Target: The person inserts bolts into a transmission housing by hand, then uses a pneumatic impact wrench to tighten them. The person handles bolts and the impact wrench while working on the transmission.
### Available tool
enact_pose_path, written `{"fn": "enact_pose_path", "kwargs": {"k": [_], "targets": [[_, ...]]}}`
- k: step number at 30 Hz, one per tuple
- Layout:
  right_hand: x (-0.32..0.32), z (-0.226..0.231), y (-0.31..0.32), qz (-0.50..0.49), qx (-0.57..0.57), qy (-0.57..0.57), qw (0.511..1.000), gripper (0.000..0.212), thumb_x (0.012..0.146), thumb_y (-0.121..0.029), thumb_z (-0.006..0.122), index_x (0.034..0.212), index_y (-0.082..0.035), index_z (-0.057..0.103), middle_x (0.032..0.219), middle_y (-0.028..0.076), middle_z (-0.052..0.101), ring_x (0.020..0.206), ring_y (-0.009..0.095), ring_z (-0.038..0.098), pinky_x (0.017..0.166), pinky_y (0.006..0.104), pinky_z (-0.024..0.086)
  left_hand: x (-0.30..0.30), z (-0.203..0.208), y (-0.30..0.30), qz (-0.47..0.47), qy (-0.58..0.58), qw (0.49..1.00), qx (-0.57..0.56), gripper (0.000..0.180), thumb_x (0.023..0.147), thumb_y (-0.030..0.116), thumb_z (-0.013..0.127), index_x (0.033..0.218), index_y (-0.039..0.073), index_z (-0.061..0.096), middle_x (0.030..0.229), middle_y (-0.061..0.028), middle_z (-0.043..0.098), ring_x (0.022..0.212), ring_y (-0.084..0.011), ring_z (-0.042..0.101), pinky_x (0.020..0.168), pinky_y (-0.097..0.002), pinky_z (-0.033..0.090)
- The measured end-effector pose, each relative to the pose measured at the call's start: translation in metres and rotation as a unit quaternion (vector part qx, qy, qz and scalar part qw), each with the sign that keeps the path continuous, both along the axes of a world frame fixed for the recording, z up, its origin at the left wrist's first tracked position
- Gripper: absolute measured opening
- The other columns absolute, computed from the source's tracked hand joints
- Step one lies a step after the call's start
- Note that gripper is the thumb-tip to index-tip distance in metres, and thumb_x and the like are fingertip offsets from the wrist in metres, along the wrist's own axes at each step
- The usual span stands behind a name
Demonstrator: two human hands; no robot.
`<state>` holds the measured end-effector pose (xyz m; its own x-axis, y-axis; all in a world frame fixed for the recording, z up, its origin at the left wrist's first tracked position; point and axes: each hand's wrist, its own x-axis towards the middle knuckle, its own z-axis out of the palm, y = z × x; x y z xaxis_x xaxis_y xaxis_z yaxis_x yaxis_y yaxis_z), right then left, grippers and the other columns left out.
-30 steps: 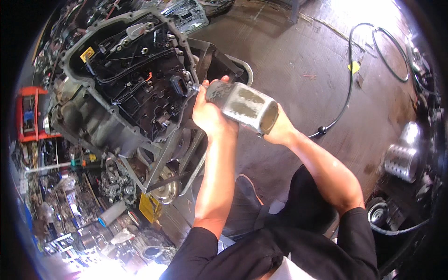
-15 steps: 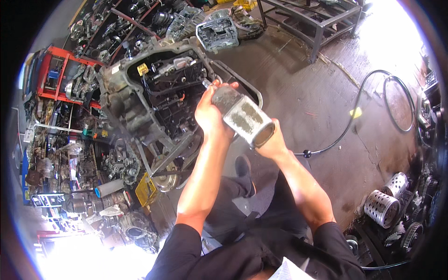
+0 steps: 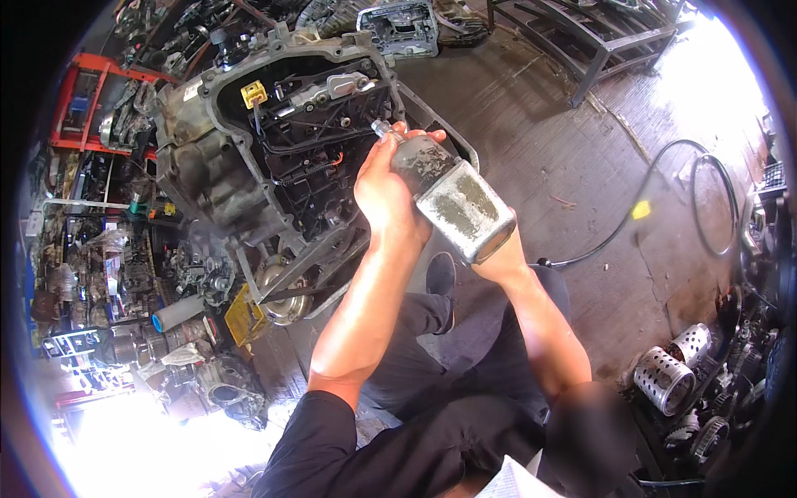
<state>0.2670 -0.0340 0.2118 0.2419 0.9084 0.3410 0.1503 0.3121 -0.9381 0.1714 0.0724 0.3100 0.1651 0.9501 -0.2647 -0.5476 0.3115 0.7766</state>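
Observation:
In both hands I hold a worn grey impact wrench (image 3: 466, 214), its slim metal tip (image 3: 381, 127) directed up and left. My left hand (image 3: 383, 187) wraps round its rounded nose from the left. My right hand (image 3: 505, 256) grips it from below near the square rear end, and the body hides most of those fingers. Just beyond the tip is an opened gearbox (image 3: 178, 158), tilted on a metal frame (image 3: 311, 270). Its dark inside shows wiring, a yellow connector (image 3: 253, 94) and a silver metal part (image 3: 342, 85). Whether the tip touches anything in there I cannot tell.
A black hose (image 3: 623, 217) curves over the floor on the right, one end close to my right wrist. Perforated metal drums (image 3: 664, 380) and gears (image 3: 710, 438) lie at the lower right. Stacked parts and a red rack (image 3: 100, 104) line the left. A metal stand (image 3: 591, 76) is at the back.
My view has shifted, and the gearbox appears larger and nearer. Both hands keep the same hold on the impact wrench, which sits slightly farther right in view.

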Motion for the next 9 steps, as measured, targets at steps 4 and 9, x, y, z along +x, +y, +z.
{"fn": "enact_pose_path", "kwargs": {"k": [4, 9], "targets": [[-0.007, 0.003, -0.001, -0.012, -0.019, 0.007, 1.000, 0.036, 0.078, -0.002, 0.075, 0.114, -0.003, 0.073, 0.109, 0.011, 0.076, 0.101, 0.022, 0.073, 0.090, 0.0335, 0.055, -0.002, 0.003, -0.001, 0.001, -0.007, 1.000, -0.007, 0.030, 0.107, 0.027, 0.047, 0.118, 0.002, 0.058, 0.103, -0.0255, 0.072, 0.093, -0.0324, 0.070, 0.083, -0.0399, 0.055], [-0.011, 0.014, 0.001, -0.038, 0.006, 0.035, 0.999, 0.024, 0.076, -0.003, 0.076, 0.099, 0.001, 0.072, 0.090, 0.009, 0.075, 0.083, 0.012, 0.067, 0.074, 0.0309, 0.053, -0.004, 0.008, 0.001, 0.002, -0.027, 1.000, -0.014, 0.027, 0.104, 0.017, 0.047, 0.119, -0.004, 0.055, 0.097, -0.0203, 0.069, 0.095, -0.0356, 0.070, 0.085, -0.0435, 0.055]]}}
